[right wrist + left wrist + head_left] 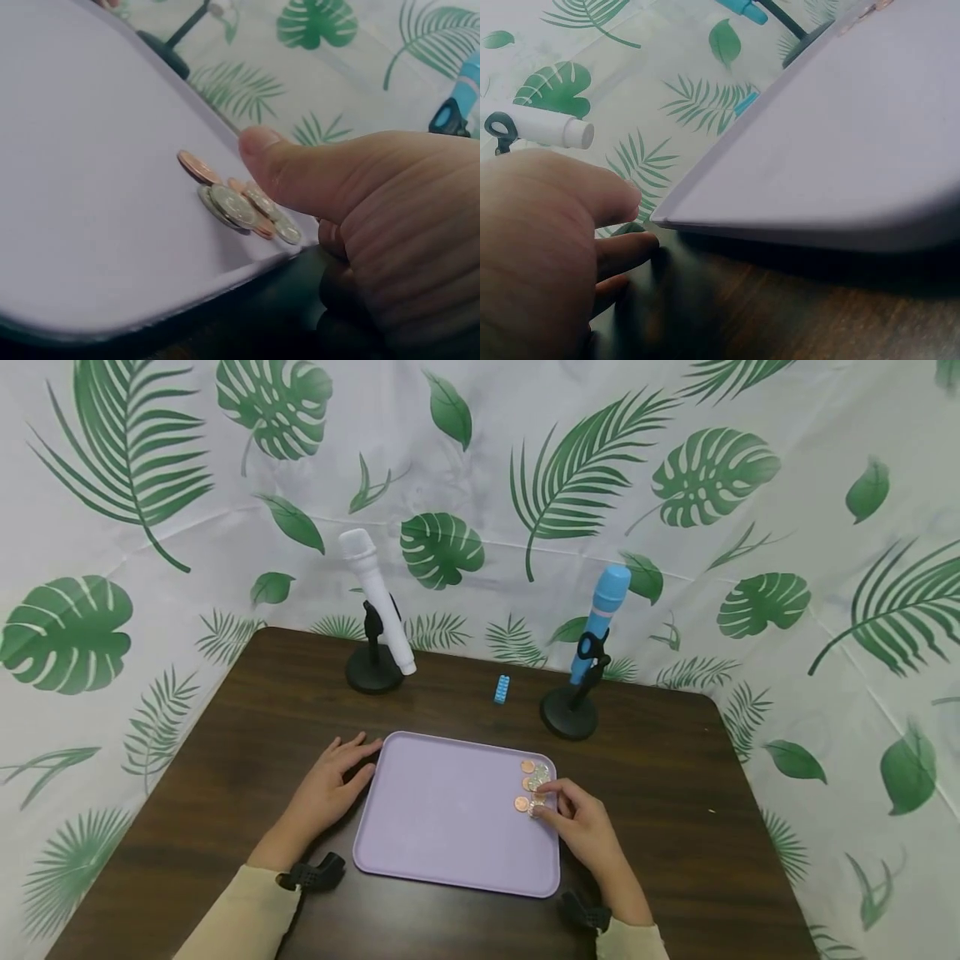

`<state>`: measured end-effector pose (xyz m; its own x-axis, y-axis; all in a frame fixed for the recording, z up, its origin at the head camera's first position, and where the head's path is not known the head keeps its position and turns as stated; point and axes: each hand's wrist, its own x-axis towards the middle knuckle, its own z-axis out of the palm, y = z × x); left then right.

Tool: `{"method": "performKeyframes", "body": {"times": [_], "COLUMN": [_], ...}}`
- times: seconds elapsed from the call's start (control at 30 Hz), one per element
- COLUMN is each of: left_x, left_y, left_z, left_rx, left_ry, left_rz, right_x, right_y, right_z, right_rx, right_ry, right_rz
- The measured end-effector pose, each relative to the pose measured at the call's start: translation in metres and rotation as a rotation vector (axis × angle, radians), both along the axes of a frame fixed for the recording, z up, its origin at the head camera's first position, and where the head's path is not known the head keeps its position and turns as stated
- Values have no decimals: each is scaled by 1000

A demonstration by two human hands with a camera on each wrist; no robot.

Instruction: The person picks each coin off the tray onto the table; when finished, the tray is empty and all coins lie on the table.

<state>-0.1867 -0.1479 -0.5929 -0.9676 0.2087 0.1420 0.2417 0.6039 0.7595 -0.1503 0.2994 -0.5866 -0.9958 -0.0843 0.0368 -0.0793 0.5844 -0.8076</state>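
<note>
A lilac rectangular tray point(442, 827) lies on the dark wooden table, with a small heap of copper and silver coins point(528, 767) at its right side. My right hand point(581, 831) reaches over that edge, thumb and index finger apart and down at the coins. In the right wrist view the thumb hangs over silver coins point(234, 206), with a copper coin point(199, 166) to its left; the fingertips are partly hidden, and no coin shows lifted. My left hand point(330, 789) rests beside the tray's left edge, fingers spread and fingertips by the rim.
At the back left a white microphone point(382, 602) leans in a black stand point(373, 670). A blue microphone point(602, 610) stands in another black stand point(568, 713) at the back right. Between them lies a small blue studded piece point(502, 689). Behind hangs a leaf-patterned cloth point(480, 460).
</note>
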Motion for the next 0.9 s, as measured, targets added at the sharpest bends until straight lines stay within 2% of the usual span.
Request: {"method": "performKeyframes", "body": {"times": [0.13,0.4,0.67,0.9], "left_x": [0,2,2,2], "left_y": [0,-1,-1,0], "left_z": [-3,-3,-1,0], "left_rx": [-4,-16,-8,-8], "left_ry": [-26,-56,-48,-40], "left_rz": [1,20,16,11], "right_x": [3,3,2,4], "right_y": [2,0,-7,-8], "right_z": [1,4,5,5], "right_rx": [34,118,237,229], "right_ry": [1,82,37,32], "right_rz": [-20,1,-13,-26]}}
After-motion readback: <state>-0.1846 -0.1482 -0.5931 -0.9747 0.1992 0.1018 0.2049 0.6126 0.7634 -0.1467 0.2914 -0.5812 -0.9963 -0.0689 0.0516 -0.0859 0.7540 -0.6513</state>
